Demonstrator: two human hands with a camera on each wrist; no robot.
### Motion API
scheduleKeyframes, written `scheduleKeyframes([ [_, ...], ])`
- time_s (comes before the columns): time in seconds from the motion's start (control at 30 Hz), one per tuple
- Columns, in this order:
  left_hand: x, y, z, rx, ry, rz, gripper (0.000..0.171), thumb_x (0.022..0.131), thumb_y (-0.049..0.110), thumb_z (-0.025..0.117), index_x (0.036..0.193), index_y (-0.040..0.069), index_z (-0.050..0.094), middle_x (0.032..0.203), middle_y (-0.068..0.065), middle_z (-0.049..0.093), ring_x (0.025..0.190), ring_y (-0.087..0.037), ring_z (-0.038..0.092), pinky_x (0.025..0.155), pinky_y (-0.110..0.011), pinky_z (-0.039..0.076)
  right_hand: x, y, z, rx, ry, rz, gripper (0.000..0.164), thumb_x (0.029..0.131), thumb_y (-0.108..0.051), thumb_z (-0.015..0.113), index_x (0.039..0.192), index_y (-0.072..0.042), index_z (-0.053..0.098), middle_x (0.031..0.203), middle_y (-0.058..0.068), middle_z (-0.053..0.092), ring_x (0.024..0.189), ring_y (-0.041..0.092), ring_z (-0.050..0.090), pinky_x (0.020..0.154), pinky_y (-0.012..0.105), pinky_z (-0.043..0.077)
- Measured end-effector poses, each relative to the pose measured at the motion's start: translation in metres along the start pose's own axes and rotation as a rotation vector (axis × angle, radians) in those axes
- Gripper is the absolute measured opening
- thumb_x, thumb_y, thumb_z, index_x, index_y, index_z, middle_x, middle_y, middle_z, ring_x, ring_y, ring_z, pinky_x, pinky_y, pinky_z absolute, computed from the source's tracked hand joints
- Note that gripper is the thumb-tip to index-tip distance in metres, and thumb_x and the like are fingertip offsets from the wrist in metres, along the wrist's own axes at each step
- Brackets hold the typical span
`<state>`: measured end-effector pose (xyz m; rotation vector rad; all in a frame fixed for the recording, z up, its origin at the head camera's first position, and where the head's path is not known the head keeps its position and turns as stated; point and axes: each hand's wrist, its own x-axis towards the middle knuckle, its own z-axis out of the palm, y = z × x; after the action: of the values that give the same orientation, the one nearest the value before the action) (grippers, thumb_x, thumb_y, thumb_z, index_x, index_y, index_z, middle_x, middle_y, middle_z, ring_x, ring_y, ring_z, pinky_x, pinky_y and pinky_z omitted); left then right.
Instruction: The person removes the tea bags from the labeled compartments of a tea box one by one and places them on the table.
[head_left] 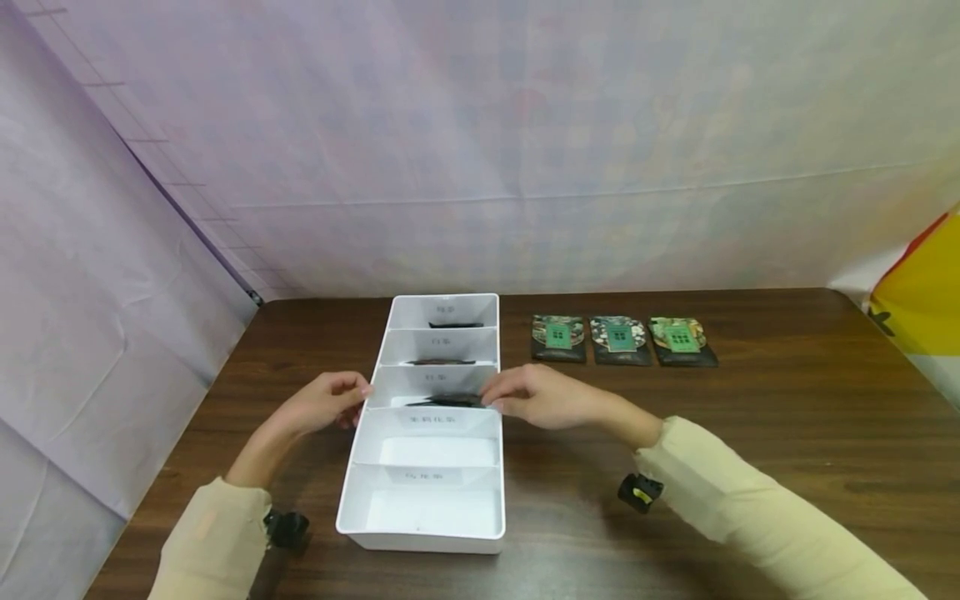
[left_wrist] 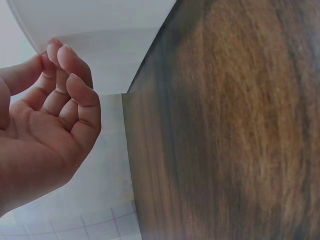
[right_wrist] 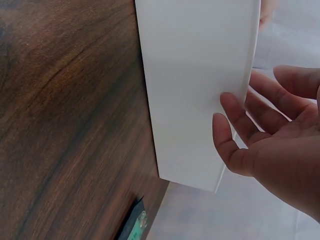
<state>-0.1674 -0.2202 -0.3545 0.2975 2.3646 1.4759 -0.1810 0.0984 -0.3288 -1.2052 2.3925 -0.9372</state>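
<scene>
A long white divided box (head_left: 420, 542) stands lengthwise on the table between both hands. My left hand (head_left: 327, 402) is at its left side, thumb and fingertips pinching the rim in the left wrist view. At the third compartment from the back, my right hand (head_left: 551, 397) reaches over the right rim, its fingertips beside dark packets (head_left: 450, 401) lying there. The right wrist view shows that hand's thumb apart from its loosely bent fingers, two of them outside the wall. The two back compartments each show a dark packet edge (head_left: 456, 325). Printed labels mark the compartments.
Three dark sachets with green labels lie in a row right of the box: a left one (head_left: 558, 337), a middle one (head_left: 620, 340) and a right one (head_left: 682, 341). A pale curtain (head_left: 525, 167) hangs behind the brown wooden table (head_left: 787, 433). Yellow cloth (head_left: 918, 292) hangs at far right.
</scene>
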Motion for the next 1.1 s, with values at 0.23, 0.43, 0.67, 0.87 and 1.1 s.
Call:
scheduleKeyframes([
  [0.23, -0.0003, 0.0002, 0.0003, 0.005, 0.002, -0.005, 0.019, 0.094, 0.007, 0.048, 0.088, -0.011, 0.051, 0.064, -0.007, 0.051, 0.059, -0.016, 0.05, 0.052, -0.028, 0.042, 0.0012, 0.0008, 0.0047, -0.009, 0.002, 0.008, 0.022, 0.091, -0.009, 0.051, 0.107, 0.0, 0.065, 0.117, 0.013, 0.058, 0.114, 0.029, 0.05, 0.095, 0.042, 0.037],
  [0.43, -0.0012, 0.0012, 0.0009, 0.009, 0.001, -0.005, 0.019, 0.094, 0.007, 0.048, 0.089, -0.011, 0.051, 0.065, -0.007, 0.051, 0.059, -0.016, 0.051, 0.052, -0.028, 0.042, 0.0029, -0.0021, 0.0058, -0.028, 0.015, 0.004, 0.022, 0.091, -0.005, 0.05, 0.106, 0.003, 0.064, 0.115, 0.014, 0.06, 0.111, 0.03, 0.052, 0.093, 0.04, 0.039],
  [0.67, -0.0005, -0.0005, -0.0001, 0.019, 0.007, -0.005, 0.019, 0.094, 0.007, 0.048, 0.089, -0.011, 0.051, 0.065, -0.006, 0.051, 0.059, -0.016, 0.051, 0.053, -0.028, 0.042, 0.0035, -0.004, 0.0054, -0.04, 0.031, 0.014, 0.021, 0.09, -0.003, 0.051, 0.104, 0.004, 0.065, 0.11, 0.014, 0.062, 0.107, 0.028, 0.055, 0.09, 0.037, 0.042],
  [0.87, 0.0005, -0.0018, -0.0007, 0.031, 0.008, 0.0, 0.019, 0.094, 0.007, 0.048, 0.088, -0.011, 0.051, 0.065, -0.007, 0.052, 0.059, -0.015, 0.051, 0.053, -0.028, 0.043, 0.0032, -0.0042, 0.0056, -0.042, 0.052, 0.014, 0.02, 0.089, -0.001, 0.051, 0.101, 0.004, 0.066, 0.107, 0.013, 0.063, 0.103, 0.027, 0.056, 0.087, 0.036, 0.044],
  [1.1, 0.0007, -0.001, -0.0006, 0.027, 0.005, -0.006, 0.019, 0.094, 0.007, 0.048, 0.088, -0.01, 0.051, 0.065, -0.007, 0.052, 0.06, -0.016, 0.051, 0.053, -0.028, 0.042, 0.0023, -0.0034, 0.0047, -0.064, 0.088, 0.009, 0.019, 0.089, -0.002, 0.052, 0.098, 0.003, 0.067, 0.105, 0.011, 0.063, 0.101, 0.026, 0.055, 0.086, 0.037, 0.044],
])
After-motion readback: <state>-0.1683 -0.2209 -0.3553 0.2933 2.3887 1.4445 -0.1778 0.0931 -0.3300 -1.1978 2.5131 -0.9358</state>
